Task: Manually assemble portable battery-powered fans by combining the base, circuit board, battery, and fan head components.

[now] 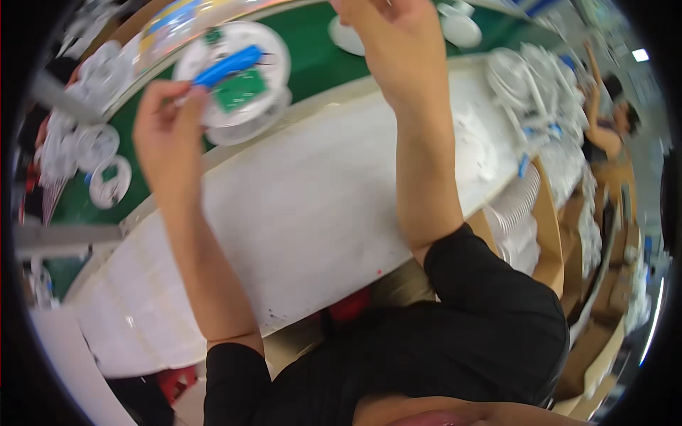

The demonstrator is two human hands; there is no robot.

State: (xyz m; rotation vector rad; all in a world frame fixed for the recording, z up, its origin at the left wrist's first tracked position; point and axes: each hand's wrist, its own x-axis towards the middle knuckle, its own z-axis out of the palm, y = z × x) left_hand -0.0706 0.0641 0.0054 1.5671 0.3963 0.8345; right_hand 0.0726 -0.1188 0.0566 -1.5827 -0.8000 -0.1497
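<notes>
A round white housing (272,42) lies on the green surface at the upper left, over another white round part (245,131). It carries a green circuit board (240,91) and a blue cylinder like a wrapped battery (231,65), with thin dark wires at its far end. My left hand (167,124) is closed, thumb and finger pinching the blue cylinder's near end beside the housing's left edge. Reaching up past the white bench, my right hand (398,42) is cut off by the upper frame edge. Its fingertips, and anything in them, are hidden. A white disc (346,35) lies beside it.
A long white bench top (305,192) lies before me, against the green work surface (316,71). Another white unit with a board (110,182) sits far left. Bagged white parts (543,92), cardboard boxes (547,227) and a person (607,131) are at the right.
</notes>
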